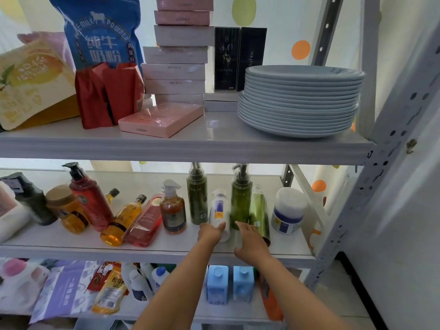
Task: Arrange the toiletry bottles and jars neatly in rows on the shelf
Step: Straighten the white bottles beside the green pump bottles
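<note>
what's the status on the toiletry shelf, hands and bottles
Left hand on the white bottle, grip unclear. Right hand open at the green bottles. Amber bottle and pink bottle still lying tilted, unsorted.

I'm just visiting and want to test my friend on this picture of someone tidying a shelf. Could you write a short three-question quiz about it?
1. True or false: the stack of plates sits on the same shelf as the bottles being tidied.
2. Which bottle is the left hand touching? A) white bottle B) red pump bottle C) blue and white jar
3. Fill in: the right hand reaches toward the ____ bottles at the back.

Key:
1. False. The plates are one shelf above.
2. A, the white bottle; the red pump bottle and blue and white jar stand untouched.
3. Green; the green bottles stand beside the white one.
</note>
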### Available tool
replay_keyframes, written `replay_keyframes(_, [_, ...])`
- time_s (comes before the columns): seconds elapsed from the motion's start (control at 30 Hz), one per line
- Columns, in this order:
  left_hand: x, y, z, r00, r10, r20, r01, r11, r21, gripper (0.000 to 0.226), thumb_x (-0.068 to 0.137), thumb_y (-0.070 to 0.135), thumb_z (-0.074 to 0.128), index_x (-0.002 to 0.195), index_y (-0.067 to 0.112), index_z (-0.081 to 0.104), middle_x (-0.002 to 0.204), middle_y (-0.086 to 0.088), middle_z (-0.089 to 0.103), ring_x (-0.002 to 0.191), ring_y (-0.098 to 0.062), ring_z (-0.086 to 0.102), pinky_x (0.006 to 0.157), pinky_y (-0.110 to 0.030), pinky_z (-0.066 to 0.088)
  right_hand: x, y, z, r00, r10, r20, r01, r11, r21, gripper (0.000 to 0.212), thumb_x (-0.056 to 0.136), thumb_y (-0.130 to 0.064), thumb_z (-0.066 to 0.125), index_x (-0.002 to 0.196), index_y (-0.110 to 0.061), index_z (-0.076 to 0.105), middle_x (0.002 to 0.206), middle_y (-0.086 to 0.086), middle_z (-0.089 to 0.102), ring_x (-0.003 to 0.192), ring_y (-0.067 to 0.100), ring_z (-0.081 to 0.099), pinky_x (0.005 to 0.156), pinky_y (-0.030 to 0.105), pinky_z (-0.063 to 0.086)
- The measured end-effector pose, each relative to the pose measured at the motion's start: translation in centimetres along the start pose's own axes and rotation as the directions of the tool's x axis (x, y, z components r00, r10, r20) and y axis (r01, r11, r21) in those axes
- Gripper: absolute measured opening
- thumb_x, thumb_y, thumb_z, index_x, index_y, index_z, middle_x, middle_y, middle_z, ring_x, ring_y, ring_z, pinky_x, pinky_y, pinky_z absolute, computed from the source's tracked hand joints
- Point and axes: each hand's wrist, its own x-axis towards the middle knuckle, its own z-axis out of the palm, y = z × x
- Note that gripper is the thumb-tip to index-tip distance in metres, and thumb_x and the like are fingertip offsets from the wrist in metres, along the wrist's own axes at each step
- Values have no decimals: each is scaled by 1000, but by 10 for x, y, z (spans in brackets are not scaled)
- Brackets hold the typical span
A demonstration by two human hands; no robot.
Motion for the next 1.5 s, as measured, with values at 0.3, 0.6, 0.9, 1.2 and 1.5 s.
replay_keyframes(0.3, [3, -9, -6, 977, -52, 206, 64, 996, -54, 57, 87, 37, 64, 131, 7, 45, 121, -16, 57, 99, -24, 55, 78, -31, 48, 6, -18, 7, 973, 189, 129, -228, 854, 467, 46, 94, -10, 44, 140, -7, 37, 138, 9, 46, 126, 24, 46, 99, 29, 37])
replay_keyframes(0.6, [-12, -25, -25, 951, -58, 303, 50, 998, 33, 58, 84, 40, 66, 126, 4, 47, 118, -18, 63, 100, -27, 64, 89, -37, 55, 4, -23, 35, 859, 383, 340, -443, 224, 868, 37, 94, -30, 53, 122, -5, 51, 115, 18, 63, 99, 29, 63, 65, 29, 53])
replay_keyframes(0.9, [-41, -51, -42, 900, -16, 436, 43, 998, -53, 56, 82, 38, 71, 119, 2, 48, 104, -16, 65, 89, -24, 65, 86, -35, 56, -20, -27, 41, 830, 361, 426, -450, -17, 893, 49, 83, -22, 69, 123, -1, 52, 112, 22, 65, 86, 29, 66, 58, 32, 54])
replay_keyframes(1.2, [-62, -87, -36, 864, 51, 501, -6, 996, -92, 59, 74, 34, 79, 119, 7, 52, 109, -12, 68, 92, -19, 67, 77, -27, 58, -50, -29, 52, 823, 284, 492, -515, 7, 857, 44, 77, -14, 74, 114, 3, 57, 111, 26, 65, 99, 37, 63, 93, 49, 50])
replay_keyframes(1.5, [-75, -87, -21, 807, 127, 577, -94, 992, -88, 86, 55, 45, 87, 124, 16, 46, 118, -6, 63, 106, -20, 64, 89, -36, 57, -72, -2, 46, 855, 306, 418, -455, 56, 889, 62, 60, -15, 84, 112, -1, 55, 110, 22, 66, 104, 35, 63, 93, 47, 52])
